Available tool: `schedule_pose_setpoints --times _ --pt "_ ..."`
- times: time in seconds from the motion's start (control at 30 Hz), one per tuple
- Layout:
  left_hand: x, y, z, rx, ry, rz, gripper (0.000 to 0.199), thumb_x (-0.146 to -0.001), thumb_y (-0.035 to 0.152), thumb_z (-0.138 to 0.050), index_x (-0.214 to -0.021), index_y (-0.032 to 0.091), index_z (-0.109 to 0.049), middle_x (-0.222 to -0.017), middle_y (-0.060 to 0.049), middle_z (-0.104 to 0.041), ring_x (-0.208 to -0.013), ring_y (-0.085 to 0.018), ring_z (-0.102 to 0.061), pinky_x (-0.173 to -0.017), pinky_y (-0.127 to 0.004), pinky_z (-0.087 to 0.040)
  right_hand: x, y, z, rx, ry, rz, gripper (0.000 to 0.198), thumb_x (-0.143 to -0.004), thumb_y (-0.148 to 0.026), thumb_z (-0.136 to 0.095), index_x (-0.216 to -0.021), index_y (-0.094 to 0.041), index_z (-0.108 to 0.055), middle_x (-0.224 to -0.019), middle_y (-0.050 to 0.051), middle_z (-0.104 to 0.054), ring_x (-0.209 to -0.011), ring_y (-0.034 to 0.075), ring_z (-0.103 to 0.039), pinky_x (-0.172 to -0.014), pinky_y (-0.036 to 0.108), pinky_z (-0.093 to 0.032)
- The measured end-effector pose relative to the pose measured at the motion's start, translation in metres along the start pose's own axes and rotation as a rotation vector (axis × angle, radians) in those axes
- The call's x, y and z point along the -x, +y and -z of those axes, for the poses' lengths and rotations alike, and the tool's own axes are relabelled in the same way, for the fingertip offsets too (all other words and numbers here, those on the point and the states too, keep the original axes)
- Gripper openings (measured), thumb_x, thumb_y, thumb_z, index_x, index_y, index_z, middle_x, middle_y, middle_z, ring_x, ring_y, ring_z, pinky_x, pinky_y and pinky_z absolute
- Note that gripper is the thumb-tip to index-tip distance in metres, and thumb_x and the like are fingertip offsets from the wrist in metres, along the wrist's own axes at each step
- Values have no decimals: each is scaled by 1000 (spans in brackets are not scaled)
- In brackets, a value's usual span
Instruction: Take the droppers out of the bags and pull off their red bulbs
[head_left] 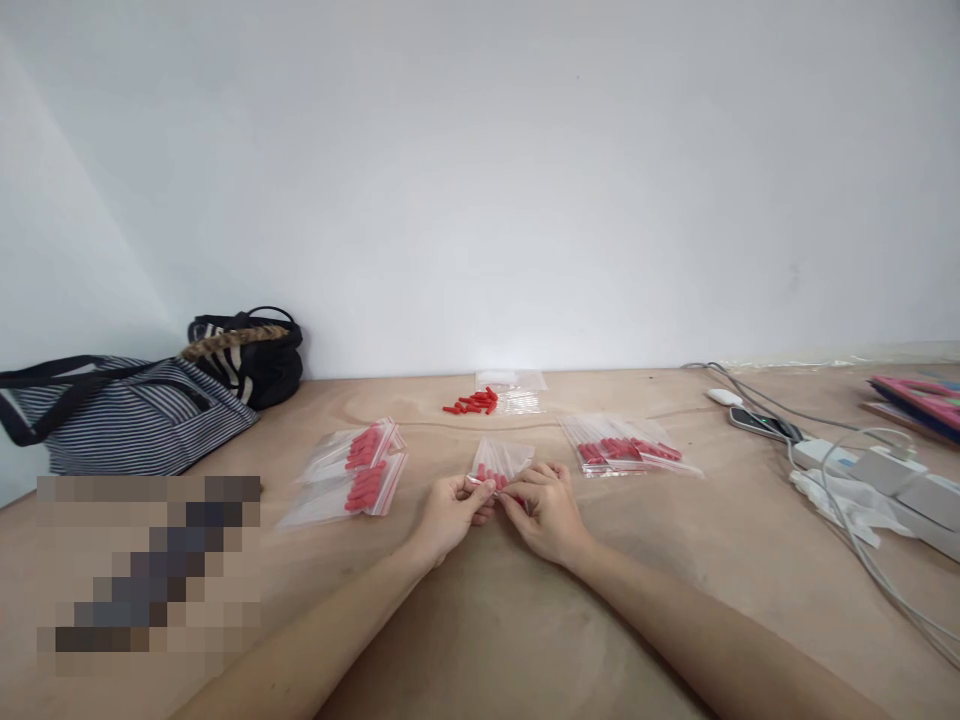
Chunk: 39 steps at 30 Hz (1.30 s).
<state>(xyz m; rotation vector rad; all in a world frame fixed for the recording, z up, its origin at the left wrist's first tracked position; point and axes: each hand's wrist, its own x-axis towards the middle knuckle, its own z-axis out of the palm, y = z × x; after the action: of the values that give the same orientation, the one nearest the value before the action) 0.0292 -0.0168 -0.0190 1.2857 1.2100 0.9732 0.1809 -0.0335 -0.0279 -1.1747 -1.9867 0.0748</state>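
Observation:
Between my two hands is a small clear zip bag (504,456) with several red pieces inside, its near edge pinched. My left hand (454,512) grips that edge between thumb and fingers. My right hand (546,508) is closed on the same edge, thumb and fingertips pressed together. Left of them lie filled zip bags (366,487), overlapping, with short red rod-like pieces in each. More filled bags (628,450) lie to the right. Beyond the hands is a loose pile of red pieces (474,402), beside flat clear bags (519,392).
A striped bag (135,420) and a black bag (266,355) stand at the back left. A blurred-out patch (150,570) covers something at the left. On the right are a power strip (885,475), cables, a dark device (761,424) and pink items (922,400). A wall rises behind the wooden table (480,630).

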Motion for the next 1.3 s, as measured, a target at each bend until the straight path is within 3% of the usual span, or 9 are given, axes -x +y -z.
schedule_pose_setpoints --times 0.1,0.2,0.27,0.33,0.47,0.67,0.87,1.1,1.3 --pt "1 -5 7 -248 97 -180 32 -63 44 -67 -71 15 -57 -65 0 -59 -61 -14 -56 -58 -26 -46 0 1 1 25 26 -32 22 -81 -20 -50 -63 -22 -62 -66 -3 -62 -73 13 -51 -78 34 -24" --pt "4 -3 19 -690 173 -576 29 -66 37 -67 -85 18 -57 -82 -4 -59 -78 -19 -55 -71 -33 -45 -1 3 2 30 31 -56 24 -81 -20 -49 -59 -21 -60 -63 -3 -61 -70 12 -50 -78 34 -24" --pt "5 1 28 -906 64 -814 15 -76 29 -57 -89 22 -60 -89 -5 -59 -86 -21 -53 -81 -36 -41 -1 4 2 17 16 -50 24 -81 -20 -49 -59 -21 -59 -63 -3 -61 -70 12 -50 -79 35 -23" --pt "4 5 33 -1035 -91 -977 20 -85 21 -44 -92 27 -62 -89 -5 -61 -88 -20 -53 -86 -38 -36 -1 4 3 2 3 -37 23 -80 -20 -49 -60 -22 -60 -63 -3 -61 -71 13 -50 -80 35 -23" --pt "-3 6 36 -1173 -230 -1134 29 -88 15 -36 -98 27 -61 -88 -5 -65 -83 -18 -54 -84 -37 -36 0 2 4 -12 -7 -19 21 -80 -21 -49 -63 -22 -61 -63 -3 -61 -72 13 -50 -81 35 -22" --pt "-12 2 32 -1236 39 -1630 20 -85 9 -44 -86 20 -60 -75 0 -65 -72 -13 -52 -74 -32 -39 -1 0 4 -21 -30 -33 21 -80 -21 -51 -62 -22 -61 -64 -3 -62 -72 12 -50 -81 35 -21" --pt "-14 2 28 -1255 109 -1604 20 -87 13 -43 -78 17 -60 -72 0 -63 -75 -13 -51 -76 -31 -39 -3 4 -2 28 -12 18 15 -80 -21 -53 -75 -28 -65 -73 -4 -64 -77 13 -51 -83 36 -20" --pt "-13 4 30 -1259 137 -1537 19 -86 15 -45 -78 20 -62 -78 1 -65 -77 -14 -51 -77 -31 -37 -2 7 -5 167 70 186 15 -80 -18 -50 -73 -22 -62 -68 -1 -61 -75 14 -49 -88 38 -20" --pt "-16 -2 31 -1254 54 -1526 22 -87 13 -42 -78 19 -62 -76 0 -65 -79 -14 -51 -81 -31 -37 -3 9 -7 334 111 390 14 -81 -16 -48 -74 -20 -60 -70 -1 -61 -77 14 -48 -94 43 -16"
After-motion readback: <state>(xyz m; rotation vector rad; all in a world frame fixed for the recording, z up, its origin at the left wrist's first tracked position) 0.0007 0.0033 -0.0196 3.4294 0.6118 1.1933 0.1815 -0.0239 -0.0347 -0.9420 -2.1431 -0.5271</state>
